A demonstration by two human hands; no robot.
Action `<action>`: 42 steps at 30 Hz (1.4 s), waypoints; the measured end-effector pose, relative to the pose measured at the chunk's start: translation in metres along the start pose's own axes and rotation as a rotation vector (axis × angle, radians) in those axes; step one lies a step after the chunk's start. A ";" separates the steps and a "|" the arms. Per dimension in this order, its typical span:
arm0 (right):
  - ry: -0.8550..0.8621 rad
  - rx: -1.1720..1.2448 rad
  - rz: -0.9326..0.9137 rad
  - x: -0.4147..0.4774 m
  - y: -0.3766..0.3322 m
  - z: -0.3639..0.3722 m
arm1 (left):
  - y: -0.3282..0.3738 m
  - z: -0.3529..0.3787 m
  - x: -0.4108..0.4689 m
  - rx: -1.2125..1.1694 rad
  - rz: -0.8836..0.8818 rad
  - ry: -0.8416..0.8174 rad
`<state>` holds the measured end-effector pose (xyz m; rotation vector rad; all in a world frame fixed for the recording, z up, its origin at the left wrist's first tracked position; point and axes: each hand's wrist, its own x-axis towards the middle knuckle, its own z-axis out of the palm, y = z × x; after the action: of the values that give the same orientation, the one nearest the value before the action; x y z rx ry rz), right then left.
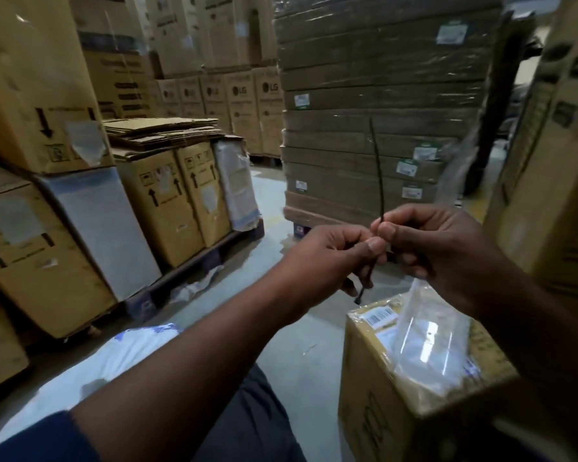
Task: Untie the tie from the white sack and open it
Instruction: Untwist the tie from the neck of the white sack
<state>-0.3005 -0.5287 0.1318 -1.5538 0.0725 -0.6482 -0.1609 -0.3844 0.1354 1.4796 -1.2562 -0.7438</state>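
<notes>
Holding: left hand (334, 258) and right hand (437, 248) both pinch the tie (378, 175) between thumb and fingertips, raised in front of the person, and the two grips touch.
Tie: a thin dark strip, clear of the sack. Its long end stands up above the fingers and its short end hangs below the left hand.
Sack (114, 358): white with blue print. It lies on the floor (281, 211) at lower left, under the left forearm and well apart from the tie.
Done: the tie appears to be off the sack, so the untying looks finished.
Left: opening the sack. The arm hides most of it, so I cannot tell whether its mouth is open at all.
Nearby: a clear bag (431, 345) hangs just below the right hand, over a box (397, 395). Whether that hand also holds it is unclear.
Next, likely: put the tie aside, then bring both hands down to the sack and spread its mouth.
</notes>
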 end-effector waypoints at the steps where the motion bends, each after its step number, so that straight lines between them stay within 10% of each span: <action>1: 0.025 0.016 -0.002 -0.007 0.002 -0.009 | -0.002 0.011 0.005 0.008 0.011 0.016; 13: 0.652 -0.058 -0.116 -0.050 0.011 -0.052 | -0.012 0.056 0.026 0.942 0.461 0.345; 42: 0.902 -0.437 0.226 -0.049 0.139 -0.100 | -0.043 0.053 0.026 1.213 0.426 0.354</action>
<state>-0.3380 -0.6136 -0.0199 -1.5090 1.1096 -1.1557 -0.1883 -0.4274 0.0831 1.9996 -1.7365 0.7028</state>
